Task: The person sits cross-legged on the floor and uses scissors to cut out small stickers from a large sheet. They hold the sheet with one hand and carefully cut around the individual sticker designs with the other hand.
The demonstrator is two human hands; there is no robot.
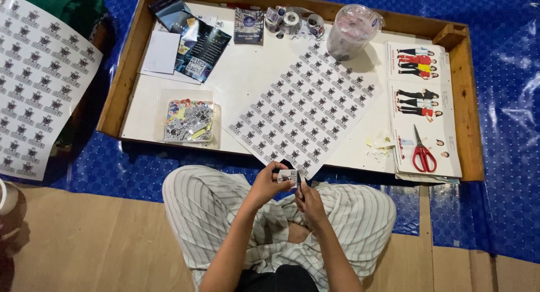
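My left hand [269, 182] pinches a small printed sticker piece [288, 177] just past the near edge of the white work board [247, 73]. My right hand [308, 202] sits right beside it, its fingers closed on a thin dark tool at the sticker's right edge; what the tool is I cannot make out. Both hands hover over my lap in striped trousers [360, 213]. A large sheet of repeated black-and-white stickers [306, 103] lies diagonally on the board just beyond the hands.
Red-handled scissors [422, 154] rest on a stack of printed figure sheets [422, 95] at the right. A clear tray of cut stickers [188, 122], a plastic jar [350, 30], tape rolls [292, 21] and leaflets [194, 42] sit on the board. Another sticker sheet [36, 84] lies left.
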